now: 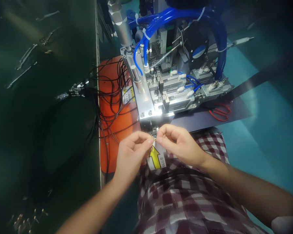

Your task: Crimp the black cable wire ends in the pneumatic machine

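Just in front of the metal press machine point(148, 105), both hands meet fingertip to fingertip. My left hand point(133, 151) is closed in a pinch, thumb against forefinger. Facing it, my right hand point(179, 143) pinches too. Between the fingertips shows a tiny, thin, shiny piece point(155, 139), too small to name, and which hand grips it I cannot make out. Below the fingers lies a label with a yellow arrow point(155, 158).
Black cables point(94, 107) with silvery ends run in a bundle across the orange base plate point(107, 120) on the left. Blue air hoses point(172, 14) arch over the machine. Red-handled scissors point(219, 112) lie at its right. Tools point(26, 55) rest on the dark surface at far left.
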`<state>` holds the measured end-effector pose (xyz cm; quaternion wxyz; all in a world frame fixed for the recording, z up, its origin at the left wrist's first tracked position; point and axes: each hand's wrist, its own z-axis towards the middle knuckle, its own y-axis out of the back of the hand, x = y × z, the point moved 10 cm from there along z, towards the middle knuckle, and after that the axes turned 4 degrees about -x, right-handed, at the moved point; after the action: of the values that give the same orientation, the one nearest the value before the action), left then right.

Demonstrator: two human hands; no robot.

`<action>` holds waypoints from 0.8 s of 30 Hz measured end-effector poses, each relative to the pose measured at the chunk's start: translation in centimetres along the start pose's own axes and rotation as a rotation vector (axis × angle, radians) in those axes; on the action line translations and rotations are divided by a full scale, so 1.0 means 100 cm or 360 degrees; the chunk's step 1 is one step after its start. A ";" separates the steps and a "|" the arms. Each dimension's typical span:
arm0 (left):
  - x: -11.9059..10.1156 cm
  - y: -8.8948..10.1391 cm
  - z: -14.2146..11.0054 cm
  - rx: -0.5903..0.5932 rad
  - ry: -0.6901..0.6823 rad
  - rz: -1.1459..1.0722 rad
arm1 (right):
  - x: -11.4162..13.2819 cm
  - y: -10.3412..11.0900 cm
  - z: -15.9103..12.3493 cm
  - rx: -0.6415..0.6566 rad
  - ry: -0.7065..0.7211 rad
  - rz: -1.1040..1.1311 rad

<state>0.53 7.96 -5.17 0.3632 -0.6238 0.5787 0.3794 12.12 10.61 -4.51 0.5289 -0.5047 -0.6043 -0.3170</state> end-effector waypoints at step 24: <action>0.000 -0.001 -0.001 -0.0028 0.0088 0.0100 | -0.004 0.002 0.003 0.0030 0.0014 -0.0189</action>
<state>0.60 7.85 -5.13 0.3295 -0.6187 0.6045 0.3783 12.21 10.86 -5.02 0.5164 -0.4615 -0.6338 -0.3444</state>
